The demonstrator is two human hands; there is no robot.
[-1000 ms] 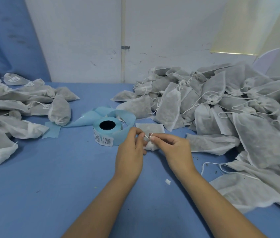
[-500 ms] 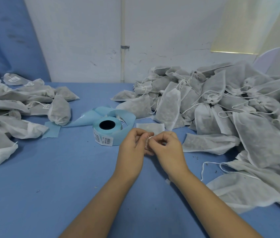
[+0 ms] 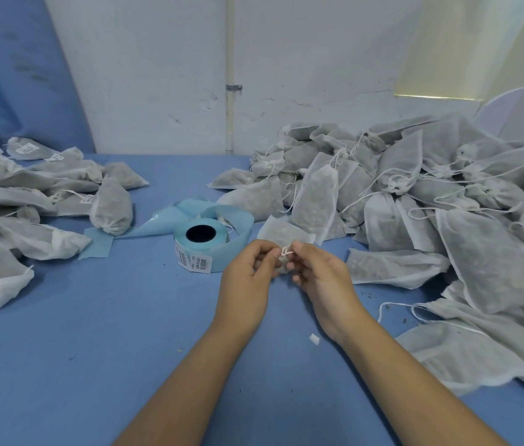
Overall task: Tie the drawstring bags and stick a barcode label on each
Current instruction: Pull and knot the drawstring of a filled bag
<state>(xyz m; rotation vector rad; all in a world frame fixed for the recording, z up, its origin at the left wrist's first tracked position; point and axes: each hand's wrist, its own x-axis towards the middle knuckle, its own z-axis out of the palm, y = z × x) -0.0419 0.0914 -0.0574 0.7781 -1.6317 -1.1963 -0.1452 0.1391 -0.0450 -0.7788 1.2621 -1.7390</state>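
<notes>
Drawstring bag lies at the frame's centre on the blue desk. Its white cord is pinched between the curled fingers of the left hand and the right hand. Just left of them sits the barcode label roll. A heap of bags fills the right, and labelled bags lie at the left edge.

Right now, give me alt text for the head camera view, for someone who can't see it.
A left hand and a right hand pinch the white drawstring of a small bag on a blue table. A blue label roll sits behind them, between a pile of bags at left, some labelled, and a bigger pile at right.
</notes>
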